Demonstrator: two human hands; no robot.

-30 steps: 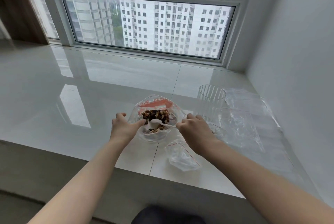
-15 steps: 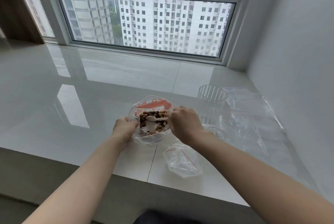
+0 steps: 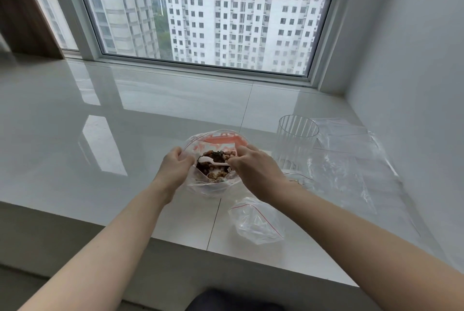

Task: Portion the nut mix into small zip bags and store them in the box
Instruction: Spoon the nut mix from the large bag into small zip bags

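A large clear bag with an orange label stands on the glossy white sill, holding the brown nut mix. My left hand grips the bag's left rim. My right hand pinches the handle of a small white plastic spoon, whose bowl lies in the nuts. A small empty zip bag with a red seal line lies crumpled near the sill's front edge, under my right forearm.
A ribbed clear plastic cup stands to the right of the nut bag. Several flat clear bags lie spread by the right wall. The sill's front edge drops off just below the bags.
My right hand has slid left over the bag mouth, carrying the spoon deeper into the nuts. My left hand has closed on the bag's rim, and the bag's mouth has narrowed.
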